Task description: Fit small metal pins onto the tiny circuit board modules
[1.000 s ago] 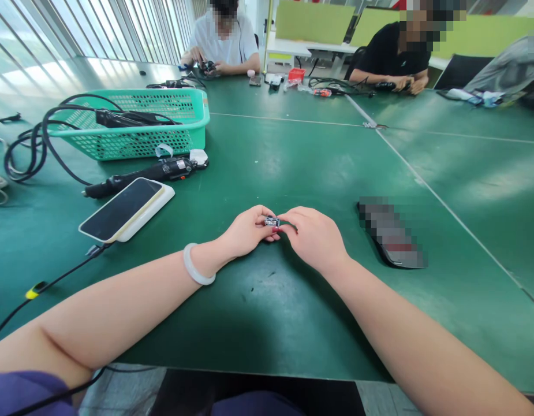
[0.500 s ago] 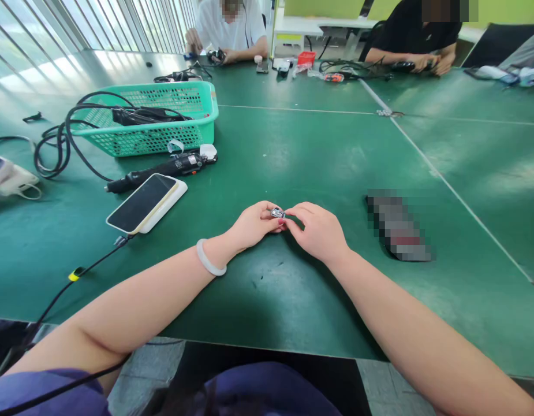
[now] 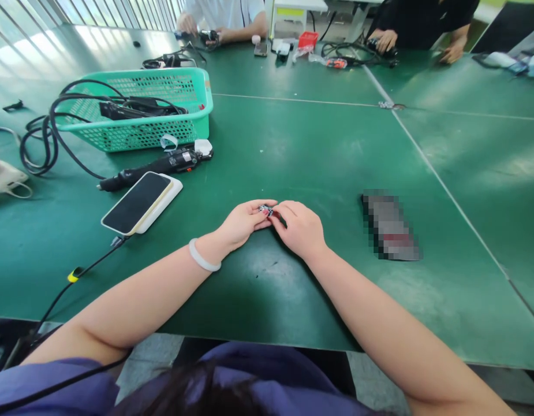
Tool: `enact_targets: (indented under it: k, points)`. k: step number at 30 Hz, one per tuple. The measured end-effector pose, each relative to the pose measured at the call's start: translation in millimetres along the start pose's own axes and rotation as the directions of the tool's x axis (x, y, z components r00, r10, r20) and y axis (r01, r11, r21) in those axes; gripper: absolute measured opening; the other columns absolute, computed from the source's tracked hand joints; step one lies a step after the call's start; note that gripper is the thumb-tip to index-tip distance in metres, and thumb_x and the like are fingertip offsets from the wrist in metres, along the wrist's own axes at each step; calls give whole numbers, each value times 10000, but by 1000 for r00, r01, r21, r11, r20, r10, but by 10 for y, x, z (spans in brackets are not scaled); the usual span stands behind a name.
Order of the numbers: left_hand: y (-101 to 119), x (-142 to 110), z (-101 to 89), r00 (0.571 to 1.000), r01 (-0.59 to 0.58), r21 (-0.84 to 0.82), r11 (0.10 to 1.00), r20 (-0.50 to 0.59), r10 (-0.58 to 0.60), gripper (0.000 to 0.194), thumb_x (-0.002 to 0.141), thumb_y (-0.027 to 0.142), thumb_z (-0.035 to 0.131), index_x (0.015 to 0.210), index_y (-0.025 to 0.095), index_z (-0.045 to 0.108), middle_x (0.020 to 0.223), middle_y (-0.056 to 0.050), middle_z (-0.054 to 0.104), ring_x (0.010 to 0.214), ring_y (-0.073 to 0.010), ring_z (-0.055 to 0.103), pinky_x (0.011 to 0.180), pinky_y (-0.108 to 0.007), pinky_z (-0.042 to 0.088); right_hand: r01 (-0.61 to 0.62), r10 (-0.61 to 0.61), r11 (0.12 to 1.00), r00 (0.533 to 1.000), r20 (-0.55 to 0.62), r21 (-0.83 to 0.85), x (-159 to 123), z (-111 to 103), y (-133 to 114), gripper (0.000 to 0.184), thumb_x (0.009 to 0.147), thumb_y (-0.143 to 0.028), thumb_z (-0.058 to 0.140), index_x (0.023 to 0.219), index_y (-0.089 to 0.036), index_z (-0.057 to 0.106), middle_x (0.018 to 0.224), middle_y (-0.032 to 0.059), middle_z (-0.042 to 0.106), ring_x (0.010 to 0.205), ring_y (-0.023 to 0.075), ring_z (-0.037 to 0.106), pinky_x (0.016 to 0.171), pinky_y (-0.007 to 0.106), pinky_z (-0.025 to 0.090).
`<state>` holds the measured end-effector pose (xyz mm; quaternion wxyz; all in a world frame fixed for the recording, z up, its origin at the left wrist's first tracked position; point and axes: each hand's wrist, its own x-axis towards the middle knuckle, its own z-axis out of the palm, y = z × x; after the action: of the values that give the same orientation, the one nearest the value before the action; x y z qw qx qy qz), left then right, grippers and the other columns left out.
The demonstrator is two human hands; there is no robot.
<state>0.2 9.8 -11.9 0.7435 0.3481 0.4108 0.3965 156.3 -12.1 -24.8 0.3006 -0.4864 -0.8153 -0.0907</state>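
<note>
A small silver-and-black metal part (image 3: pixel 265 210) sits between my two hands, just above the green table. My left hand (image 3: pixel 243 222) grips it between thumb and fingers, and a pale bracelet rings that wrist. Coming in from the other side, my right hand (image 3: pixel 301 228) pinches at the part's right end with thumb and forefinger. The fingers cover much of the part, so its exact kind is hard to make out.
Left on the green table (image 3: pixel 267 300) stand a turquoise basket (image 3: pixel 180 128) with cables, a black electric screwdriver (image 3: pixel 163 164) and a phone (image 3: pixel 137 202) on a white slab. A blurred dark object (image 3: pixel 390 225) lies right. Two people (image 3: pixel 223 17) (image 3: pixel 422 29) sit across.
My hands and the part have shifted slightly left in view. The view tilts a bit lower. Across the table, the right-hand person's hands have moved apart.
</note>
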Motion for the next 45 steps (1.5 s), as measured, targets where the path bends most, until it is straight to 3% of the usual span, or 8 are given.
enact_targets:
  k: [8, 16, 19, 21, 24, 27, 39, 45]
  points:
    - [114, -262, -68, 992, 87, 77, 993, -95, -80, 272, 829, 91, 582, 1099, 107, 611, 933, -97, 729, 896, -154, 698, 991, -370, 503, -116, 101, 956, 993, 68, 271, -76, -8, 16, 333, 894, -343, 574, 1199, -212, 596, 939, 41, 707, 812, 173, 630, 767, 299, 510]
    - [295, -1037, -743, 929, 158, 410, 898, -369, 5, 328, 816, 331, 642, 1098, 170, 602, 1139, -102, 697, 980, -181, 694, 972, -318, 514, -379, 345, 803, 925, 160, 460, -78, -21, 200, 393, 843, -242, 582, 1234, -233, 546, 866, 3, 657, 590, 126, 526, 680, 304, 502]
    - [377, -1255, -941, 853, 260, 696, 670, -490, 178, 406, 822, 435, 596, 1160, 209, 593, 1114, -78, 712, 910, -202, 709, 915, -361, 532, -398, 358, 778, 917, 178, 486, -65, -31, 206, 377, 851, -234, 550, 1228, -227, 544, 839, -2, 657, 587, 122, 519, 677, 297, 489]
    - [416, -1340, -1023, 816, 343, 863, 370, -469, 337, 386, 844, 444, 542, 1159, 233, 614, 992, -48, 744, 906, -227, 707, 874, -378, 530, -396, 351, 776, 918, 186, 491, -63, -39, 198, 371, 858, -232, 534, 1228, -220, 541, 832, -2, 659, 591, 122, 518, 677, 292, 482]
    - [436, -1383, -1102, 806, 341, 936, -92, -240, 541, 349, 870, 431, 494, 1101, 231, 662, 943, -42, 747, 939, -244, 687, 828, -357, 514, -395, 345, 779, 919, 193, 487, -65, -43, 192, 371, 863, -228, 517, 1234, -216, 535, 827, -4, 653, 588, 118, 511, 670, 285, 473]
    - [421, -1366, -1142, 825, 286, 915, -283, -85, 559, 338, 899, 407, 453, 1063, 210, 673, 1062, -55, 724, 951, -234, 676, 824, -332, 499, -396, 346, 782, 918, 194, 481, -72, -42, 200, 371, 865, -221, 508, 1234, -208, 538, 827, -2, 652, 587, 116, 510, 663, 280, 471]
    - [478, -1342, -1077, 830, 320, 928, -190, -178, 529, 211, 848, 471, 496, 932, 299, 584, 687, 22, 592, 720, -221, 598, 653, -288, 417, -364, 291, 831, 929, 229, 420, -71, -54, 218, 264, 881, -180, 477, 1083, -205, 644, 867, 27, 684, 741, 147, 607, 738, 297, 498]
    - [547, -1380, -997, 793, 377, 926, -4, -321, 517, 193, 774, 446, 568, 917, 332, 629, 651, 36, 567, 611, -201, 540, 618, -280, 365, -369, 282, 829, 925, 256, 420, -63, -73, 209, 248, 884, -173, 481, 1050, -199, 664, 878, 31, 698, 776, 148, 622, 756, 292, 495]
